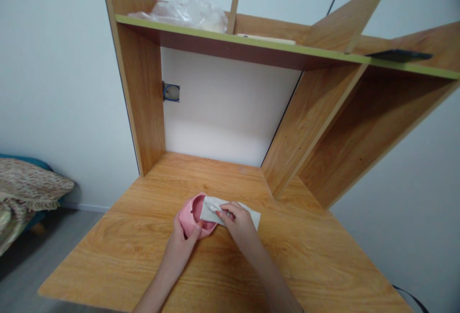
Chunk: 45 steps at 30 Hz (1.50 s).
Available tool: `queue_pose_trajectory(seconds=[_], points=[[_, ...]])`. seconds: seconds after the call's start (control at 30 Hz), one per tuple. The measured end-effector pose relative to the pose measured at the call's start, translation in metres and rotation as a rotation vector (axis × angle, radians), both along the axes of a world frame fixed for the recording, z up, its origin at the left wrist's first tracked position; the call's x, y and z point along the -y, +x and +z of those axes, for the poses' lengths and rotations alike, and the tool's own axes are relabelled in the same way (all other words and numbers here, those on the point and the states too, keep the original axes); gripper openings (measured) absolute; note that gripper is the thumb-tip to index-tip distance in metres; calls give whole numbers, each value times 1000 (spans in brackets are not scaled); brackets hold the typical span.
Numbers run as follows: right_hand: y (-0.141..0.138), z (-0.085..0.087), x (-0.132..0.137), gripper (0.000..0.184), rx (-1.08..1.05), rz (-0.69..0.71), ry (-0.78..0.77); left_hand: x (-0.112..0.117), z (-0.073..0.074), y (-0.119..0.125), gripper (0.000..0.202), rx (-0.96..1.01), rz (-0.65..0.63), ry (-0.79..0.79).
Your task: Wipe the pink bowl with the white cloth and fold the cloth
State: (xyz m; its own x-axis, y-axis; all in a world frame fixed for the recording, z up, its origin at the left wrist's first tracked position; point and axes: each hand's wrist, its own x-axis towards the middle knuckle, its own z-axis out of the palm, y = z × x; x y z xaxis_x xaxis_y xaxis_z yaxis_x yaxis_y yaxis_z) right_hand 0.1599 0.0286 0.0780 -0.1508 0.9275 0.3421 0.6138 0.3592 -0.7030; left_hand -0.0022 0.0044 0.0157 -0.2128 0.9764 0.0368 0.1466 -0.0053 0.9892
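Over the wooden desk, a pink rounded container point(187, 216) is tilted with its opening toward the right. My left hand point(184, 237) grips it from the lower left, thumb over the near rim. A light grey-white cloth point(212, 207) lies partly across the opening and stretches out to the right under my right hand point(235, 219). The fingers of my right hand pinch the cloth near its middle. The inside of the container is mostly covered by the cloth.
A wooden desk point(143, 241) carries a shelf unit with a green-edged shelf point(266, 49). On that shelf sit a clear plastic bag point(194, 13), a thin white item point(266, 39) and a dark flat item point(400, 55). A fringed blanket point(28, 183) hangs at the left.
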Motion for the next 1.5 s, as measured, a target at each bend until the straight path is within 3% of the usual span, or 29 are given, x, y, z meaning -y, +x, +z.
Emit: queue_pose_trajectory(seconds=[0.17, 0.33, 0.6, 0.77, 0.87, 1.0, 1.23, 1.5], points=[[8, 1, -7, 21, 3, -71, 20, 0, -1, -1, 71, -19, -18, -29], [48, 18, -26, 29, -17, -239, 20, 2, 2, 0, 71, -7, -11, -26], [105, 82, -85, 24, 145, -422, 144, 4, 8, 1, 72, -6, 7, -53], [116, 125, -108, 22, 210, -570, 322, 3, 1, 0, 74, -20, -20, -37], [112, 138, -112, 23, 228, -593, 381, 3, 1, 0, 73, -25, -19, -29], [95, 134, -106, 22, 281, -551, 366, 4, 5, 0, 72, -21, -9, -43], [50, 96, -79, 19, 328, -358, 243, 5, 13, 1, 75, -32, -13, -50], [12, 68, -47, 19, 341, -139, 69, 3, 6, 0, 75, -28, -9, -43]])
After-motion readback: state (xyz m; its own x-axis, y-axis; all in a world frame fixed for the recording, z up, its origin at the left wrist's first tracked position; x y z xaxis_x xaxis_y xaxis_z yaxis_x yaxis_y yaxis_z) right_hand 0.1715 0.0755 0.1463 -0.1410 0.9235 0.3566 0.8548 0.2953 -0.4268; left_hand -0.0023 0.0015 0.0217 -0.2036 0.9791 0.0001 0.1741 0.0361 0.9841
